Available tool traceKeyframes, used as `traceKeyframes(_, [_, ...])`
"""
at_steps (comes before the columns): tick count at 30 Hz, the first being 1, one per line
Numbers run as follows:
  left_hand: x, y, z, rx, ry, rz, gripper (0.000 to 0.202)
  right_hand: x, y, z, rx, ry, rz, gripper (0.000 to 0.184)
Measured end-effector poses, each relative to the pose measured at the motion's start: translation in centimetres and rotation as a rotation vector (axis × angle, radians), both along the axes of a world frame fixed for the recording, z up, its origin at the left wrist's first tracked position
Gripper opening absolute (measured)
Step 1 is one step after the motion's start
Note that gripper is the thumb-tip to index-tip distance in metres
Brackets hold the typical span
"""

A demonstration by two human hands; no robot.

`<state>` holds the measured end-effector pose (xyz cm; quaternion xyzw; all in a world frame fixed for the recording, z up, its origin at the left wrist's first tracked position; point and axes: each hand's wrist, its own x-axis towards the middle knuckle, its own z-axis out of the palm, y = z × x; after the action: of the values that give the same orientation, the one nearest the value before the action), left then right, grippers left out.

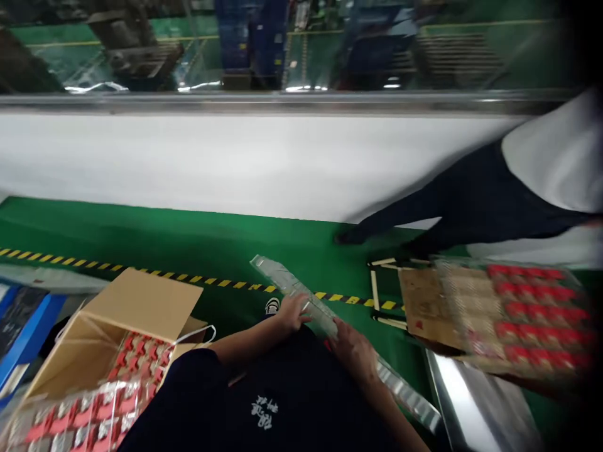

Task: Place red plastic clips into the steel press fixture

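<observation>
A long clear plastic strip (301,298), seemingly a blister tray, runs diagonally across the person's lap, its far end out over the green floor (198,242) and its near end low at the right, beside a metal surface (466,408). The left hand (293,312) grasps the strip about mid-length, fingers curled over its edge. The right hand (353,351) rests on the strip further down; it looks clamped on it, though motion blur hides the fingers, so how firm the hold is cannot be told.

At the left stands an open cardboard box (127,326) filled with red and silver parts in clear trays (70,420). At the right, another tray of red parts (522,314) lies on a cardboard sheet (426,307). A yellow-and-black hazard stripe (141,271) crosses the floor. Another person in dark trousers (471,201) and a white top bends at the upper right.

The strip looks thin and flexible, and both hands sit near its middle, so the unsupported far end could sag, bend or catch the floor. A swing of that end might also strike the box flap or the other person's legs.
</observation>
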<state>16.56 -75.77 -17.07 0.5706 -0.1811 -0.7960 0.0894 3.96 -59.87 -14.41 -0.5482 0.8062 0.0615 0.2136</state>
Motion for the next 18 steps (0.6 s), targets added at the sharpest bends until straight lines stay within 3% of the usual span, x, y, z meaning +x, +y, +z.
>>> traceKeyframes(2, [-0.3, -1.0, -0.1, 0.113, -0.067, 0.014, 0.034, 0.0, -1.5, -0.2, 0.011, 0.010, -0.011, 0.045])
traceKeyframes(6, [-2.3, -1.5, -0.1, 0.252, -0.066, -0.087, 0.040, -0.8, -4.4, -0.4, 0.040, -0.020, -0.079, 0.043])
traceKeyframes(9, [-4.8, -2.1, -0.9, 0.308, -0.030, -0.044, 0.030, -2.1, -6.5, -0.6, 0.035, -0.064, -0.124, 0.044])
traceKeyframes(13, [-8.5, -4.1, -3.1, 0.259, -0.124, -0.009, 0.017, -4.8, -8.4, -2.1, -0.001, -0.152, -0.162, 0.053])
traceKeyframes(18, [-13.9, -6.9, -5.6, 0.072, -0.178, -0.118, 0.014, -9.5, -9.2, -6.1, -0.091, -0.296, -0.230, 0.065])
